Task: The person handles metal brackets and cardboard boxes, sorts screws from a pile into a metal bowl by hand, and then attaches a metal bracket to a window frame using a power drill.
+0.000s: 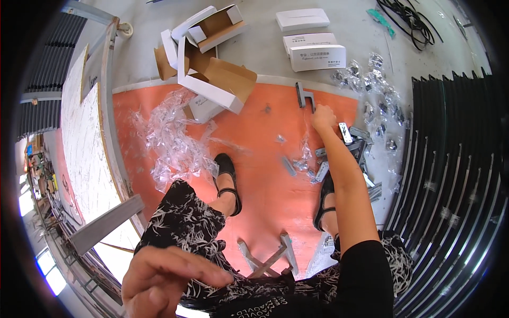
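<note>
Out over the far part of the orange mat [275,122], my right hand [324,117] is closed at the end of a grey door or window handle [302,96], its backplate pointing away from me. My left hand [172,275] is raised close to my lap, fingers stretched and thumb bent, with nothing visible in it. By my right forearm lies a loose pile of grey metal fittings [360,133], partly hidden by the arm. A small grey piece [289,166] rests on the mat near clear wrapping.
Opened white cardboard boxes [212,79] and crumpled clear plastic [172,140] lie at the left. White boxes [318,53] sit at the back. Bagged small parts [376,100] and long black profiles [450,175] are at the right; a frame with a white panel [85,132] stands left.
</note>
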Demonstrator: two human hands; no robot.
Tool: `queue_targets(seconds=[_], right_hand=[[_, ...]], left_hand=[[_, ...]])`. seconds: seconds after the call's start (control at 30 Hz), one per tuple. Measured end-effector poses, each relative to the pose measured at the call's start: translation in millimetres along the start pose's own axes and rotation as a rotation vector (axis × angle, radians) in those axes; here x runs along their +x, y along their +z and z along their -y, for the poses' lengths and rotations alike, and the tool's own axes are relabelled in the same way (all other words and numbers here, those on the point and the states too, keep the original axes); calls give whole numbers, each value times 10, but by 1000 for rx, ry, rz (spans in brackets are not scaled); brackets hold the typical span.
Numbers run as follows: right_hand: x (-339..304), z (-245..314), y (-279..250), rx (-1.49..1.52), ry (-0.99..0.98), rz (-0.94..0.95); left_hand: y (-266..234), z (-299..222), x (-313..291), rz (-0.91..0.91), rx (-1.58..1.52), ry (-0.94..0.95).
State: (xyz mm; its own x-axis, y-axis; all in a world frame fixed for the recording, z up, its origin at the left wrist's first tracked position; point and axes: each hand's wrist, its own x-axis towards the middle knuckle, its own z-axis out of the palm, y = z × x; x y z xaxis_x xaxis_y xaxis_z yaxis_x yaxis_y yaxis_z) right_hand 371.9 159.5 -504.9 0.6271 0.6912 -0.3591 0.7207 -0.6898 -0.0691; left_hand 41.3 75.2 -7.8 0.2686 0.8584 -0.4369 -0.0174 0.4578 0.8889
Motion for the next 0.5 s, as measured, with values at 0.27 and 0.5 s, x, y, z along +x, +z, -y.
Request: queue_targets(seconds=[0.27, 0.5], right_hand=[[-241, -97, -1622, 287, -225, 155], [-2856, 196, -3279, 1079, -437, 522]], left_hand=[[-126, 6, 102, 216, -108, -142], [-189, 325, -126, 345, -51, 15]])
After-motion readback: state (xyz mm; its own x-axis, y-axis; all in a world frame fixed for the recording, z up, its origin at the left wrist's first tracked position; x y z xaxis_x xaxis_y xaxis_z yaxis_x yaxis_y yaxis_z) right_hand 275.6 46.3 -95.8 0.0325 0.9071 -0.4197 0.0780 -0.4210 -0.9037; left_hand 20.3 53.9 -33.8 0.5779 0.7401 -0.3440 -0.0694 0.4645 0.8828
